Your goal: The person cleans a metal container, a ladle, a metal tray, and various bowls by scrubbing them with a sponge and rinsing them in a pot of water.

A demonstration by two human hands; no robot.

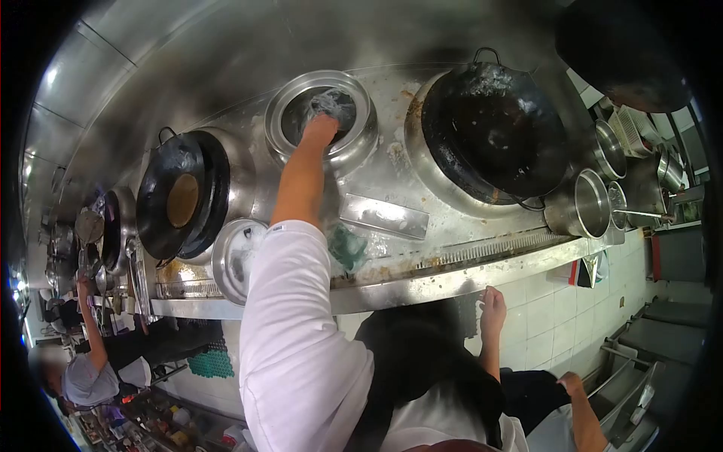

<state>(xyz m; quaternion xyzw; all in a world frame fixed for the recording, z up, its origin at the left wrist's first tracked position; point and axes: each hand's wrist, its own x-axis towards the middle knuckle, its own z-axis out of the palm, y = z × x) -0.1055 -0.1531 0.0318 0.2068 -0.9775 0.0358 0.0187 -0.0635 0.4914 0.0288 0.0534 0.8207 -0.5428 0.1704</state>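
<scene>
My left hand (321, 130) reaches into a round steel pot (276, 126) set in the stove top. Its fingers are closed on what looks like a crumpled clear plastic bag (329, 104); the fingertips are partly hidden. Below that forearm sit a steel bowl (221, 260) with whitish contents and a dark green cloth (348, 248). A flat steel strip (385, 217) lies to the right of the arm. Down beside my black apron is my right hand (492, 310), fingers loosely bent and apart from the counter. Nothing shows in it.
A large black wok (501, 132) stands on the right burner, with liquid in it. More woks (162, 200) stand at left. Steel pots (592, 203) line the right end. One person (90, 377) works at far left; another person's hand (574, 383) is at lower right.
</scene>
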